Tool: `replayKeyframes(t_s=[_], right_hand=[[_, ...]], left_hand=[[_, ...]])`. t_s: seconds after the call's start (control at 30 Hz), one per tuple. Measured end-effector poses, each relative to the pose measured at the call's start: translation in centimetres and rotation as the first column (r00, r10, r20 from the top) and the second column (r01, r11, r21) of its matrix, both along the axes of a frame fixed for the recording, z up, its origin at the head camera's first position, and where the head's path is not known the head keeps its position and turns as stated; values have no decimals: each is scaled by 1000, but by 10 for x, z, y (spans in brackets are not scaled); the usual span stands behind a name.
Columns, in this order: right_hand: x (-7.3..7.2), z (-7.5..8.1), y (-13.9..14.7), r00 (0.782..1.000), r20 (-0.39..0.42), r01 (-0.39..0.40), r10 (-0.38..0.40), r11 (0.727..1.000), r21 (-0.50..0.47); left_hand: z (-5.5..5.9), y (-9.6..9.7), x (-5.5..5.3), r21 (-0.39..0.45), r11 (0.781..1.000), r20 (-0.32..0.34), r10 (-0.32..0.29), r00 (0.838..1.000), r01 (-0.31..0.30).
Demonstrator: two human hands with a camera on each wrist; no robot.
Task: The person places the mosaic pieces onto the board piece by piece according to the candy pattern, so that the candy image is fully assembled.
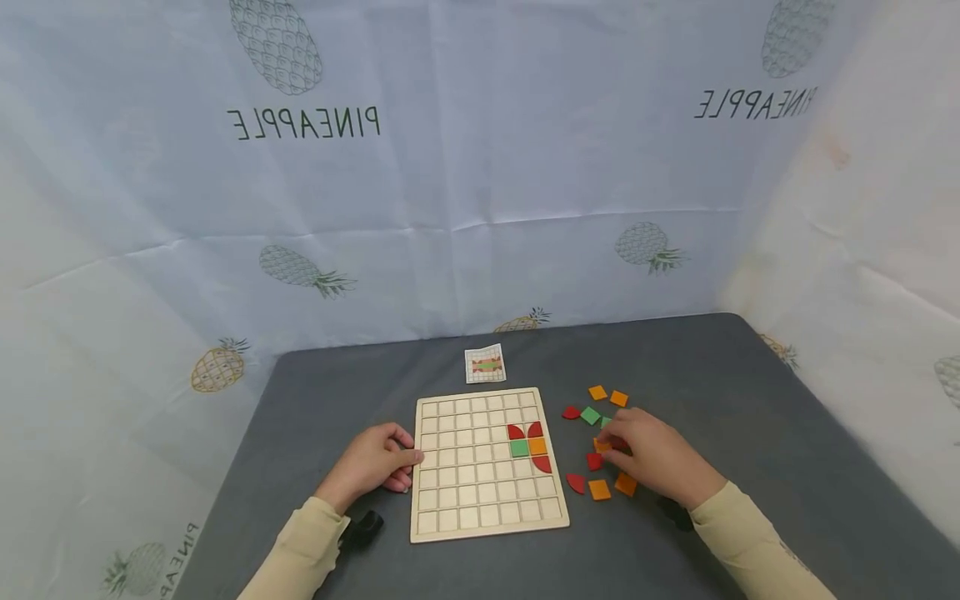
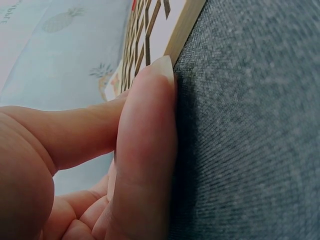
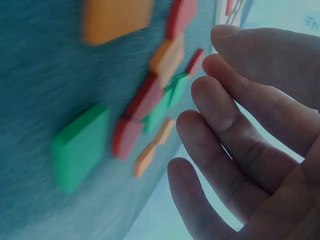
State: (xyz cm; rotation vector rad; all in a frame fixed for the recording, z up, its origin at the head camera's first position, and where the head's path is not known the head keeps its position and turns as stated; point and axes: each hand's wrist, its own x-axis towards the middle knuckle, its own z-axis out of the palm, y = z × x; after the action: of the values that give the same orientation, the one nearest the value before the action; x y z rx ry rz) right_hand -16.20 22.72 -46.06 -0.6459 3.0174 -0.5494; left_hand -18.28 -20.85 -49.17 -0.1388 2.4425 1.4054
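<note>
Best lift the lowest orange tile (image 1: pixel 599 489), right of lower centre in the head view, by its edges with the right hand (image 1: pixel 651 454), fingers loosely parted, holding nothing; steady the board (image 1: pixel 450 499), at lower centre, with the left hand (image 1: pixel 372 458), touching its edge, loosely bent; cannot tell whether pinching.

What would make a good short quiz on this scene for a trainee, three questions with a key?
1. True or false: the right hand is over the wooden board.

2. Multiple choice: in the head view, what colour is the square piece just left of the orange square on the board?
A. Blue
B. Green
C. Black

3. Count: how many red pieces lie on the board?

Key:
1. False; it is at the loose pieces to the right of the board.
2. B, green.
3. Three.
</note>
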Motion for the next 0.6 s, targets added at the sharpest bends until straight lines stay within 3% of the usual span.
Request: replayKeyframes(t_s=[0.17,0.6], right_hand=[[5,-4,8,1000,-10,-11,11,1000,-13],[-3,-17,-7,998,2,-56,56,998,16]], left_hand=[[1,-2,0,3,1000,2,-5,1000,5],[-2,-1,1,-5,1000,-9,6,1000,-6]])
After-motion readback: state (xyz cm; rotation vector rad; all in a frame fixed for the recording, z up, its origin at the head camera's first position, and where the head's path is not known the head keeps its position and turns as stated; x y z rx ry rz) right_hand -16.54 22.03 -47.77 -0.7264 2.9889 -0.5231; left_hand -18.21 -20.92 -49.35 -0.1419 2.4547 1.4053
